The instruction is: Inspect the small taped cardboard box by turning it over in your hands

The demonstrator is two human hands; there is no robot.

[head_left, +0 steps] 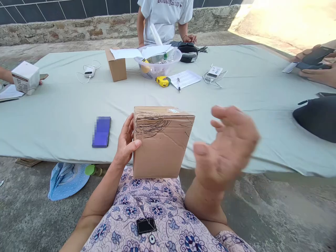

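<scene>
A brown cardboard box (160, 150) with black scribbled lines near its top edge stands in front of my body at the table's near edge. Around its left side is my left hand (127, 141), thumb on the near face and fingers along the side. My right hand (225, 143) is raised to the right of the box, apart from it, with fingers spread and curved and nothing in them. It is slightly blurred. Left of the box, a phone with a blue screen (102, 132) lies on the cloth.
On the cloth-covered table (65, 101) are a plastic basin (157, 70), a yellow tape measure (163, 81), a smaller cardboard box (117, 70) and a black bag (317, 117). A person in a white shirt (168, 21) stands opposite; other people's hands show at both sides. A blue hat (68, 182) lies below.
</scene>
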